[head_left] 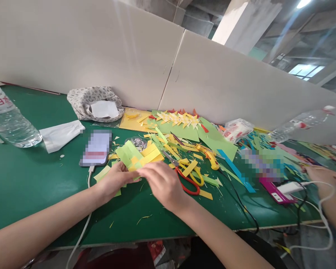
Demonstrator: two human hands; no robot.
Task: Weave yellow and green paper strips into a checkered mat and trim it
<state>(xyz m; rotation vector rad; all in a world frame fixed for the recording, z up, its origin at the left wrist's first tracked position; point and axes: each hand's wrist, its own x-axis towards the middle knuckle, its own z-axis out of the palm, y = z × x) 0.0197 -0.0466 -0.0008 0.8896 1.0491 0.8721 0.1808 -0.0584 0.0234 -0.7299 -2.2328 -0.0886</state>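
Observation:
Between my two hands is a piece woven from green and yellow paper strips (130,154), held a little above the green table. My left hand (116,179) grips its lower left edge, thumb on top. The fingers of my right hand (162,183) are pinched together at its right edge, where yellow strips stick out. Just right of my right hand lie scissors (188,184) with red and yellow handles, among loose paper strips. A yellow glue gun (211,158) rests beyond them. Behind the woven piece, a clear dish of small dark and light bits (138,143) is partly hidden.
Left of my hands lies a phone (96,147) on a charging cable. A water bottle (14,123) stands at the far left. Finished woven paper pieces (179,118) lie near the partition. A magenta power strip (278,192) and another person's hand (324,175) are at the right.

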